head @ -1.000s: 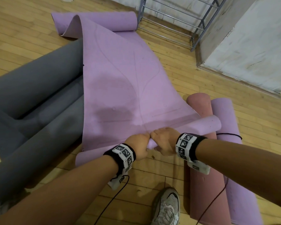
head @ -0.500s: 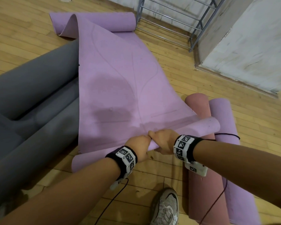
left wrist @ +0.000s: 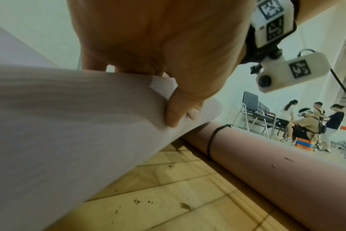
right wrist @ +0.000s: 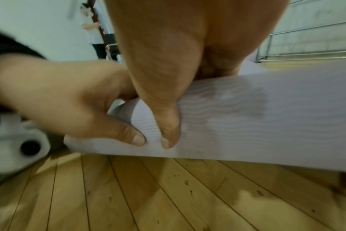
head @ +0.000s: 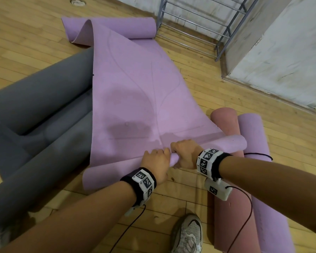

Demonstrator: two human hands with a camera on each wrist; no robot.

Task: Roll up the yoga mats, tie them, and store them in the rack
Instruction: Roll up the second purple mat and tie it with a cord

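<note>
My left hand (head: pixel 158 161) and right hand (head: pixel 187 155) sit side by side, each pinching the rolled near end of the purple mat (head: pixel 135 92), which stretches away from them across the floor (head: pixel 26 42). The wristbands' coded squares carry no readable words.

A grey-and-white sneaker (head: pixel 188 234) stands on the wooden floor (head: pixel 26 42). Far from the sneaker, a white wall (head: pixel 285 57) meets the floor. Beyond the floor, several people (left wrist: pixel 314 121) gather near dark chairs (left wrist: pixel 253 109)
</note>
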